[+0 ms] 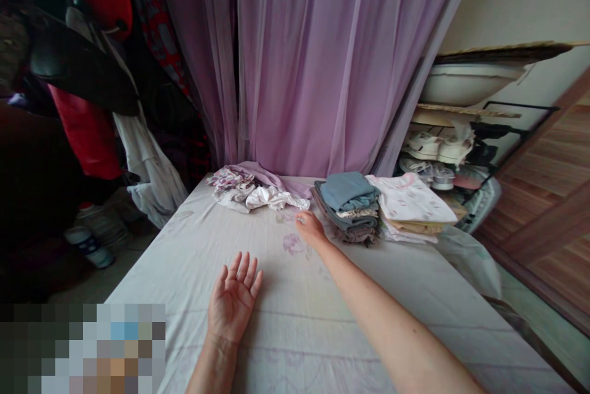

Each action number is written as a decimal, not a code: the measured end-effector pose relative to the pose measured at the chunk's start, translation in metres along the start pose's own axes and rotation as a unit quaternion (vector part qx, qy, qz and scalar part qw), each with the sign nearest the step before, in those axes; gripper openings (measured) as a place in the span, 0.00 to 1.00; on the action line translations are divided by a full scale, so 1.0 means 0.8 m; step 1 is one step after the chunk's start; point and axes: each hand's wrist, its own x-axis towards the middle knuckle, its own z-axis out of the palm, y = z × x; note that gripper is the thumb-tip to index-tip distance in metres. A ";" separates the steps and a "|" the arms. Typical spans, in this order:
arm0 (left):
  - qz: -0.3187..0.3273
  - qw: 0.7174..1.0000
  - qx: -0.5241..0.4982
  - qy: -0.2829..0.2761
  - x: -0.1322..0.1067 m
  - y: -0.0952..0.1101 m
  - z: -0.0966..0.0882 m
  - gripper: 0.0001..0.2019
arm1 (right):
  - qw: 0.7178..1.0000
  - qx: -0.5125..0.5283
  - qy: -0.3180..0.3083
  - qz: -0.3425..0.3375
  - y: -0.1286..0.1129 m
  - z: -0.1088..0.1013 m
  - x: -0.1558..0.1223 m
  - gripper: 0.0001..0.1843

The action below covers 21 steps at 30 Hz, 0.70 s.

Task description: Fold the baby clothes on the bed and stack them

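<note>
My left hand (pixel 234 303) rests palm up above the bed's sheet, fingers spread, holding nothing. Farther off, my right hand (pixel 310 229) reaches out with its fingers curled, right by the near end of a crumpled white garment (pixel 276 198). Whether the fingers grip that garment's edge cannot be made out. Beside the white garment lies a bunched flower-patterned cloth (pixel 233 180), with a plain purple cloth (pixel 271 179) behind. Just right of my right hand stands a stack of folded clothes (pixel 349 191), blue-grey on top. Another folded stack (pixel 412 196) has a white printed shirt uppermost.
The bed (pixel 286 283) carries a pale flowered sheet. Purple curtains (pixel 313 62) hang along its far side. Clothes and bags (pixel 87 130) hang at left, above bottles (pixel 90 246) on the floor. At right, a rack holds shoes (pixel 437 147) and a white basin (pixel 470 83).
</note>
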 end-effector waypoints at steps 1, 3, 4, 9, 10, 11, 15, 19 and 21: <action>0.001 1.000 0.006 0.001 0.000 0.000 0.000 0.18 | 0.999 -0.029 0.015 -0.014 -0.008 0.003 0.012 0.12; -0.001 1.000 0.016 0.005 -0.001 0.000 0.000 0.18 | 0.997 -0.058 0.029 -0.028 -0.022 0.009 0.035 0.13; -0.003 1.000 0.019 0.006 -0.001 0.000 0.000 0.17 | 0.996 -0.071 0.035 -0.033 -0.027 0.012 0.044 0.13; -0.014 0.999 0.028 0.010 -0.003 0.000 -0.001 0.18 | 0.994 -0.085 0.050 -0.051 -0.041 0.022 0.073 0.12; -0.016 0.999 0.031 0.011 -0.003 0.001 -0.002 0.18 | 0.994 -0.079 0.054 -0.056 -0.042 0.022 0.072 0.11; -0.018 0.999 0.033 0.012 -0.003 0.001 -0.003 0.18 | 0.994 -0.072 0.061 -0.061 -0.042 0.020 0.069 0.10; -0.021 0.999 0.036 0.016 -0.002 0.002 -0.003 0.17 | 0.990 -0.040 0.112 -0.071 -0.031 0.007 0.020 0.13; -0.019 0.999 0.024 0.021 -0.002 0.002 0.002 0.16 | 0.986 -0.017 0.105 -0.128 0.000 -0.004 -0.080 0.12; -0.014 0.999 0.021 0.031 -0.002 0.002 0.005 0.16 | 0.988 -0.046 0.050 -0.141 0.018 -0.006 -0.134 0.11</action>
